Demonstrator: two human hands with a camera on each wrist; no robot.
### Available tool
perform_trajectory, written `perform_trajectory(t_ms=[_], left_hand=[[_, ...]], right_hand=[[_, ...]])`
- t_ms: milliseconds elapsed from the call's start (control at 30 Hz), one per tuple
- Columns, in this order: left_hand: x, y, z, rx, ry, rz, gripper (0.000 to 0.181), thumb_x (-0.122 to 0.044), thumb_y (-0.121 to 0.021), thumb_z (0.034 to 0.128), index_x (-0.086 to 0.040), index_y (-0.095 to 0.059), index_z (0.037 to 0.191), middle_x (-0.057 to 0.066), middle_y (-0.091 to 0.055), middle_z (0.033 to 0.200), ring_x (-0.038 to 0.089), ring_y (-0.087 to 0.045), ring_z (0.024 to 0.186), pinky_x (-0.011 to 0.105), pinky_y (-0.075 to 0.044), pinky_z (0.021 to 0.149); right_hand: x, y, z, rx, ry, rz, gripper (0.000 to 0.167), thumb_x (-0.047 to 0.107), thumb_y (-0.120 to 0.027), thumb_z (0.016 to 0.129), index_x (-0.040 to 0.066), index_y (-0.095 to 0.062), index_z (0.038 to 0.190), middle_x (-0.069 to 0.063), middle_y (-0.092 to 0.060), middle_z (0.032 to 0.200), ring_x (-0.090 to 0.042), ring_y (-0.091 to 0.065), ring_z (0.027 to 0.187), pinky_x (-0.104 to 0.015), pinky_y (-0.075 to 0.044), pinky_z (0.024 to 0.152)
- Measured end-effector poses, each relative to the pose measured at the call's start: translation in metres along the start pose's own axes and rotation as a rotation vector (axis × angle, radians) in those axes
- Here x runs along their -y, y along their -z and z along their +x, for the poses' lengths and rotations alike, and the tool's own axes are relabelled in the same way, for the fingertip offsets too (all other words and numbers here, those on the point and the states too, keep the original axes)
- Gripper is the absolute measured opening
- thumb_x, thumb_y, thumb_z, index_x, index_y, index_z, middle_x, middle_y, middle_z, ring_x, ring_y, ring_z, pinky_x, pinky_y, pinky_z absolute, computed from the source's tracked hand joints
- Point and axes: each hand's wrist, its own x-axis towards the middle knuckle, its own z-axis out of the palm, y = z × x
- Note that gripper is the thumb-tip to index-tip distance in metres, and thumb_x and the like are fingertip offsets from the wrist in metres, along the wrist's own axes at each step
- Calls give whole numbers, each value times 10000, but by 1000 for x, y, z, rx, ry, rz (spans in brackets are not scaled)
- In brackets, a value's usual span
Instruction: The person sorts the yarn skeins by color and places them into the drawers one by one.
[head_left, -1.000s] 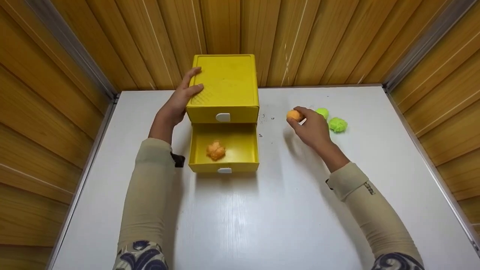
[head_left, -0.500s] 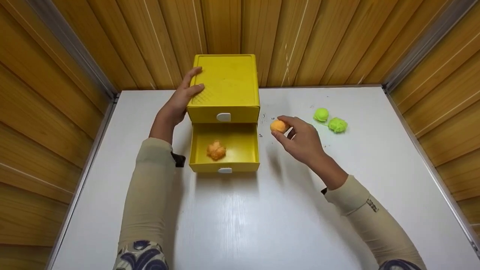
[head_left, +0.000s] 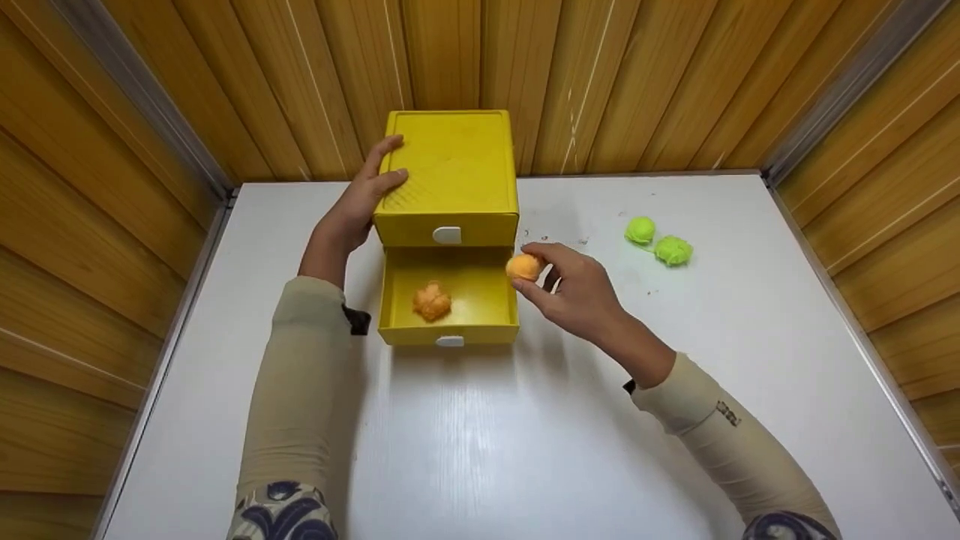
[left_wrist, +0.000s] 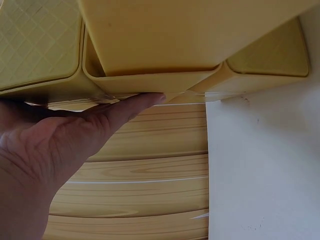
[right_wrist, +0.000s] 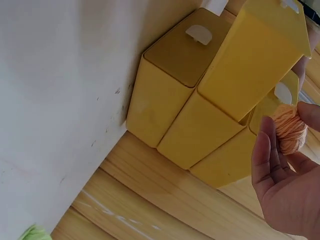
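Your right hand [head_left: 574,289] grips an orange yarn ball [head_left: 523,267], thumb on one side and fingertips on the other; in the right wrist view the wound strands show between your digits. From the head view, that ball overlaps the right edge of the pulled-out drawer [head_left: 480,304], and you cannot tell from these views whether the two touch. Your left hand [head_left: 364,199] lies against the left side of the yellow cabinet [head_left: 450,161], its thumb and a finger reaching over the edge onto the top; the digits you can see are fairly straight, pressing on the plastic. Three units are stacked in that cabinet, and the drawer standing out is the middle one, below the top unit with its white handle [head_left: 448,235]. Inside the drawer, left of its centre, sits a crumpled-looking orange ball [head_left: 432,301]. Well apart to your right, two bright green balls lie on the white table [head_left: 465,450]: a smaller, rounder green ball [head_left: 640,231] and, just beside it and nearer you, a rougher green ball [head_left: 673,251]. Small dark specks dot the tabletop between cabinet and green pair. Beige sleeves cover your forearms, and wood-patterned panels [head_left: 450,52] rise behind the table and on both sides
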Motion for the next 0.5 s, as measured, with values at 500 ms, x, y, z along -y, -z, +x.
perform_trajectory(t_ms=[500], left_hand=[[-1, -1, -2, -10, 11, 6, 633, -342, -503, 1092, -507, -221, 1634, 31, -1, 1802, 293, -396, 1516, 483, -417, 1240]], right_hand=[[29, -28, 18, 196, 31, -117, 411, 450, -807, 927, 144, -776, 1199, -27, -820, 1099, -235, -734, 874, -416, -566, 791]])
